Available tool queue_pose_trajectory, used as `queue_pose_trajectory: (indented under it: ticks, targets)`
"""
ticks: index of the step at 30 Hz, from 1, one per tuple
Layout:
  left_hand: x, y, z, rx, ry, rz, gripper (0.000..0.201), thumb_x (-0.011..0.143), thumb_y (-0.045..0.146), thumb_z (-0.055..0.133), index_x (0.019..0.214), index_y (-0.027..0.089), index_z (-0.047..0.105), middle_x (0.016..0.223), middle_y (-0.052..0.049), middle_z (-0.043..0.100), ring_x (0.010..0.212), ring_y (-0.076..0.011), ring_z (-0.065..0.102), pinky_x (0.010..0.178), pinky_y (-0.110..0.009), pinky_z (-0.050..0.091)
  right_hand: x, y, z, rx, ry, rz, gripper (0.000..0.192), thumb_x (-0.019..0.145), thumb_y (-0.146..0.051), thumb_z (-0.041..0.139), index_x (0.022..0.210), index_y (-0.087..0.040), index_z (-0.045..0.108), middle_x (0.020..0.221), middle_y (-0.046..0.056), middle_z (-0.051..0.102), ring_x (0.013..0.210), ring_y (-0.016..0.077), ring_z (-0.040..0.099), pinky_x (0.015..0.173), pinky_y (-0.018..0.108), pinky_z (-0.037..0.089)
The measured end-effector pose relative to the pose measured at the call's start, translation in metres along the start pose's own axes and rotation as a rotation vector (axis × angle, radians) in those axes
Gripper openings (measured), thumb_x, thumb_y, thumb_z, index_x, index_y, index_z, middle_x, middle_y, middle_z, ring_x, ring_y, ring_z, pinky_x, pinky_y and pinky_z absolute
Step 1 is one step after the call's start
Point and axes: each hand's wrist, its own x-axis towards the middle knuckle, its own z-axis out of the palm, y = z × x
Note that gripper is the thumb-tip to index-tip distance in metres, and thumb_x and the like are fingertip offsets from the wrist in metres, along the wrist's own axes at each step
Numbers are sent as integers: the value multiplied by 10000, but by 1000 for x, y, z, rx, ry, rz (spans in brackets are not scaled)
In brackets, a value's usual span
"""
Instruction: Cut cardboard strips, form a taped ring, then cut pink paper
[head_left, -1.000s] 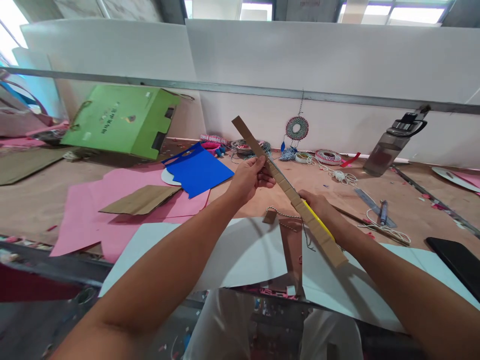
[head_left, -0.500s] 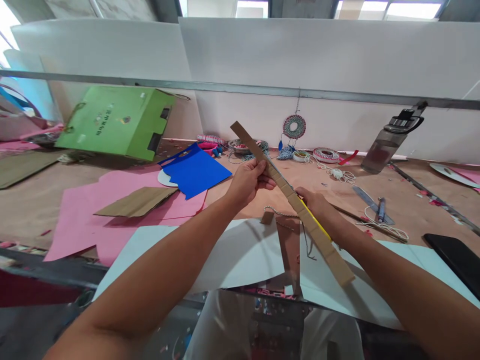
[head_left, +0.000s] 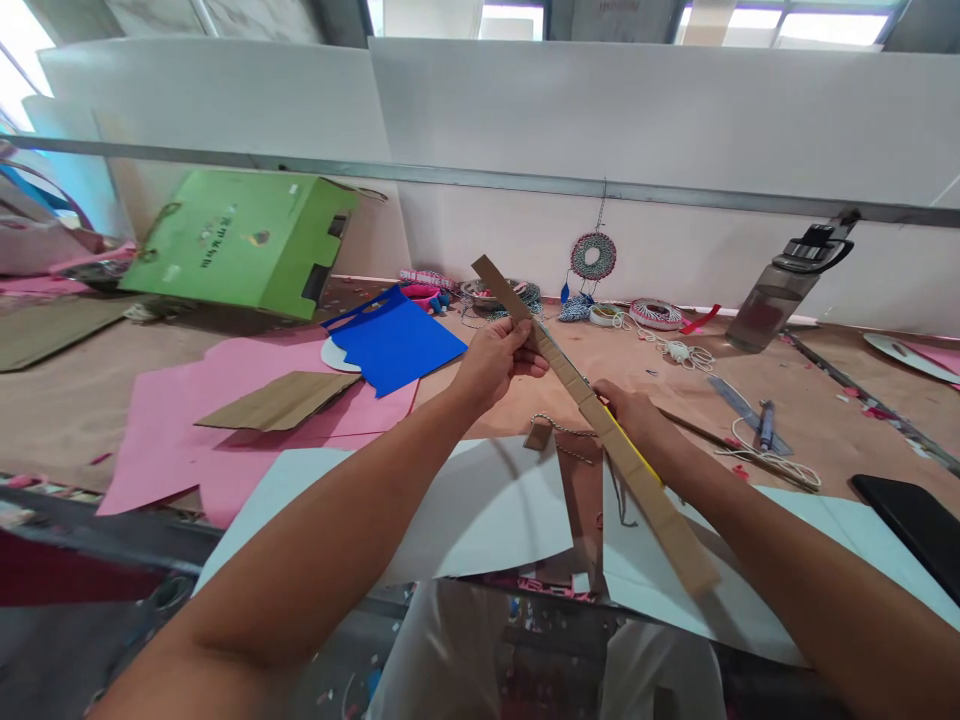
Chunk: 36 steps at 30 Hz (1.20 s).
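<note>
A narrow brown cardboard strip [head_left: 574,382] runs slantwise in front of me, raised over the worktop. My left hand [head_left: 499,362] pinches it near its upper end, between thumb and fingers. On its far side my right hand [head_left: 630,415] is closed round a yellow-handled cutting tool [head_left: 637,458]. A thin metal edge shows along the strip ahead of that hand; the strip hides most of the tool, so its exact kind is unclear. Below the strip lie white sheets [head_left: 480,520], a small cardboard square [head_left: 538,436] and some twisted cord [head_left: 566,427].
Blue sheet [head_left: 409,345], pink sheets [head_left: 165,430] and a cardboard piece [head_left: 274,402] lie left, before a green box [head_left: 225,240]. To the right are white string [head_left: 682,352], a pen-like tool [head_left: 766,425], a black phone [head_left: 911,520] and a bottle [head_left: 772,300]. A woven ring [head_left: 593,257] hangs behind.
The strip's lower end has swung slightly down and right, and its upper end sits a little lower. Both hands keep their grip. The whole view has shifted slightly.
</note>
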Motion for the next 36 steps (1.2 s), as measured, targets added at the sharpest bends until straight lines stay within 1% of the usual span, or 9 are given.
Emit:
queue_pose_trajectory:
  ticks: [4,10,15,18,20,25,29,32,36]
  targets:
    - [-1,-4,6,-5,-22,-17,181,929,273,540,804,142,535,591,-18,643,443,-103,605,474,-195,532,-1,-4,-5,-15,3,23,200,780,-292,526,939,-181,576,775,41,679,634,152,531,566,232,304]
    - [-1,-2,5,-38,-15,-19,172,952,227,488,810,139,532,599,-12,642,434,-98,601,450,-189,522,0,-2,-1,-9,36,-7,275,748,-373,609,945,-186,571,714,13,651,585,135,501,551,231,285]
    - [-3,-2,7,-75,-55,-24,177,956,217,471,812,137,534,587,-17,639,445,-103,608,449,-189,523,1,-4,-1,-30,22,15,196,756,-298,569,917,-186,579,735,26,656,623,154,529,575,237,324]
    - [-3,-2,5,-72,-75,-40,176,949,248,495,824,134,544,593,-25,644,458,-110,617,453,-189,524,2,-7,-5,-21,-12,57,139,756,-267,548,870,-193,574,723,28,657,637,172,544,565,241,335]
    - [-3,-2,3,-69,-78,-39,186,953,256,490,834,128,552,600,-32,650,461,-109,618,453,-186,523,4,-6,-6,-2,-7,83,94,782,-259,513,837,-203,565,700,21,651,633,175,551,566,243,346]
    - [-4,-4,5,-62,-122,-61,172,954,225,480,819,135,538,604,-27,645,460,-108,618,442,-179,517,5,-1,-7,27,-29,66,148,809,-274,521,932,-203,562,734,25,672,636,170,575,563,235,367]
    - [-6,-6,10,-54,-143,-72,154,950,221,489,822,143,520,614,-21,642,458,-106,618,438,-172,513,2,-4,-9,92,-68,103,190,818,-277,516,983,-195,565,752,27,680,620,167,582,520,224,361]
    - [-7,-6,12,-41,-129,-73,148,948,231,499,829,145,521,614,-16,640,459,-102,617,446,-170,515,1,-7,-9,99,-61,93,179,831,-305,523,965,-198,572,720,15,670,600,161,566,521,225,356]
    - [-8,-4,12,-31,-114,-86,160,935,251,528,816,145,522,606,-11,638,448,-99,610,450,-175,517,2,-9,-8,71,-27,93,130,815,-306,529,881,-198,560,725,13,667,621,160,558,539,227,353]
